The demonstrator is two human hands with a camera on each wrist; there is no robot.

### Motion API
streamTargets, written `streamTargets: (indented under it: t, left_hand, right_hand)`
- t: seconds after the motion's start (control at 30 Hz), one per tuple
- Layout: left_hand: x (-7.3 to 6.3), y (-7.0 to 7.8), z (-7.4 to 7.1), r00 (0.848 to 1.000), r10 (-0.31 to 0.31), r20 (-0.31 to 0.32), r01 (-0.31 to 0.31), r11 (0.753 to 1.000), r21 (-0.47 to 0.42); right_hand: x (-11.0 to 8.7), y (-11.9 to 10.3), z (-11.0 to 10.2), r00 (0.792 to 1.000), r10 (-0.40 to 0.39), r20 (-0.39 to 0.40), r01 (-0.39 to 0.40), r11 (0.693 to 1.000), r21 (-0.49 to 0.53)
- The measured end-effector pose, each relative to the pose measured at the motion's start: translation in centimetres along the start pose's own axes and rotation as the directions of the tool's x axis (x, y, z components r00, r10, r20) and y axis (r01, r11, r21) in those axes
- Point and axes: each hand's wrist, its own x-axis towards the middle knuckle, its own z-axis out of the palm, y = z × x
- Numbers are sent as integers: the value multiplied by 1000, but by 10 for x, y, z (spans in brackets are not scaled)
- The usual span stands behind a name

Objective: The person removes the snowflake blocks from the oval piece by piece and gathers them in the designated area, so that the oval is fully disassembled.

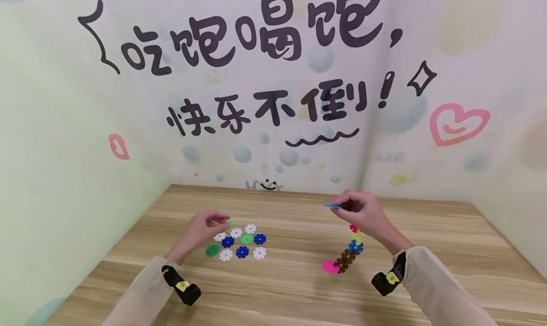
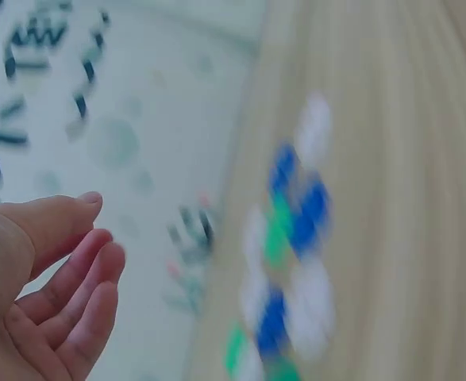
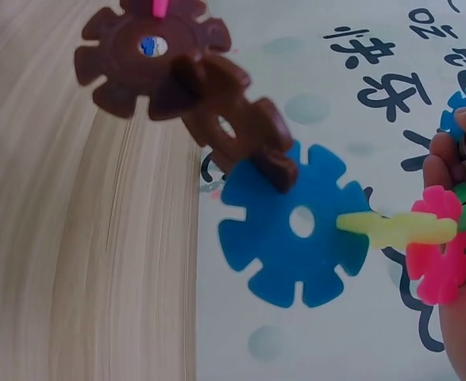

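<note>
My right hand is raised over the table's right side and grips one end of a curved chain of slotted plastic snowflake discs. A blue disc pokes out from its fingertips. The rest of the chain hangs below, with pink, yellow, blue and brown discs joined edge to edge, and a bright pink disc at the low end. Nothing sits between the thumb and loosely bent fingers of my left hand. It hovers by the loose discs, near a light green disc.
Loose white discs, blue discs and green discs lie flat in a cluster on the wooden table, left of centre. A printed cloth wall stands along the table's back edge, with side walls at left and right.
</note>
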Motion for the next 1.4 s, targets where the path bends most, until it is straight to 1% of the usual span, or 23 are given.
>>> streamTargets:
  t: [0.07, 0.17, 0.23, 0.33, 0.47, 0.53, 0.6, 0.67, 0.77, 0.87, 0.97, 1.1, 1.23, 1.33, 1.4]
  left_hand:
    - [4, 17, 8, 998, 56, 14, -55, 997, -46]
    - [8, 40, 22, 989, 146, 38, -140, 983, -117]
    - [9, 56, 32, 981, 188, 46, -181, 974, -134]
    - [7, 83, 45, 974, 220, 53, -207, 962, -180]
    - [2, 118, 59, 964, 261, 52, -244, 944, -224]
    - [2, 131, 65, 955, 292, 42, -275, 931, -239]
    - [3, 140, 72, 946, 321, 40, -300, 918, -260]
    - [6, 145, 79, 933, 358, 37, -335, 900, -279]
    - [8, 148, 88, 917, 397, 42, -366, 877, -310]
    - [9, 149, 94, 906, 422, 45, -384, 860, -337]
    - [10, 148, 98, 903, 427, 55, -381, 851, -362]
    - [11, 147, 100, 905, 424, 47, -377, 846, -376]
    - [12, 144, 103, 900, 437, -6, -405, 829, -385]
    - [12, 143, 104, 893, 444, -72, -435, 813, -388]
    - [12, 142, 103, 892, 438, -115, -446, 807, -386]
  right_hand:
    - [0, -2, 2, 1000, 7, 10, -7, 1000, -2]
    - [0, -3, 4, 999, 24, 24, -24, 1000, -10]
    - [1, -4, 5, 999, 32, 31, -32, 999, -21]
    - [2, -4, 7, 999, 28, 45, -26, 999, -30]
    - [3, -5, 8, 998, 3, 67, -1, 1000, -24]
    - [3, -5, 9, 997, -3, 74, 5, 1000, -19]
    - [3, -4, 9, 997, -4, 77, 5, 1000, -15]
    - [3, -4, 10, 997, 0, 79, 1, 1000, -17]
    - [3, -3, 13, 996, 16, 82, -14, 1000, -26]
    - [3, -2, 16, 996, 26, 89, -23, 999, -34]
    - [3, -2, 17, 995, 28, 94, -25, 999, -31]
    - [4, -2, 18, 995, 31, 100, -29, 999, -21]
    - [3, 8, 16, 993, 52, 108, -51, 999, -12]
    - [2, 17, 12, 991, 77, 113, -76, 997, -12]
    - [1, 19, 10, 989, 96, 110, -96, 995, -10]
